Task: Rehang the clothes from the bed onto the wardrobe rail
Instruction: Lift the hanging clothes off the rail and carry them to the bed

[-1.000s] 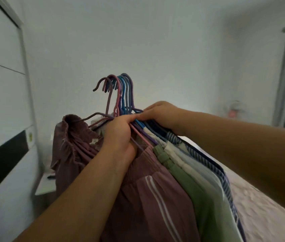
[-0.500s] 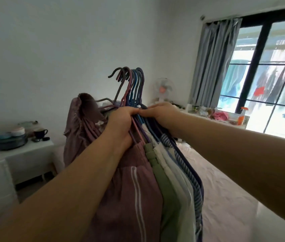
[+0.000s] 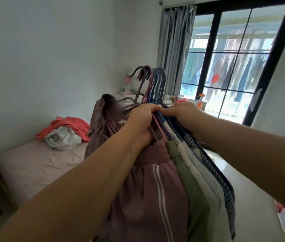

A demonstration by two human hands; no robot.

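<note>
- Two hands up front, both clenched on one bundle of hangers [image 3: 153, 88], knuckles nearly touching at the necks just under the hooks.
- L hand [image 3: 140, 122]: fist wrapped round the hanger necks + shoulders on the mauve side, thumb on top.
- R hand [image 3: 181, 113]: fingers curled over the blue-side hanger shoulders, forearm coming in from lower right.
- Hooks stick up above the fists, fanned a bit: grey/mauve on the left, purple + blue on the right, all curling leftward.
- Clothes [image 3: 164, 198] hang off the hangers below the hands, packed tight side by side: mauve piece w/ white stripes, green, cream/white, pale blue, navy-striped at far right. Another mauve garment [image 3: 103, 123] bunches up left of the L hand.
- Whole bundle held in the air, clear of the bed; wardrobe rail not in view.
- Bed [image 3: 33, 165] behind-left, pinkish sheet; coral cloth [image 3: 71, 124] + white crumpled item [image 3: 62, 138] piled near its far end by the wall.
- Farther back: small fan [image 3: 126, 79], cluttered ledge w/ orange-topped spray bottle [image 3: 201, 100].
- Grey curtain [image 3: 174, 49] beside black-framed window [image 3: 208, 63]; laundry visible outside.
</note>
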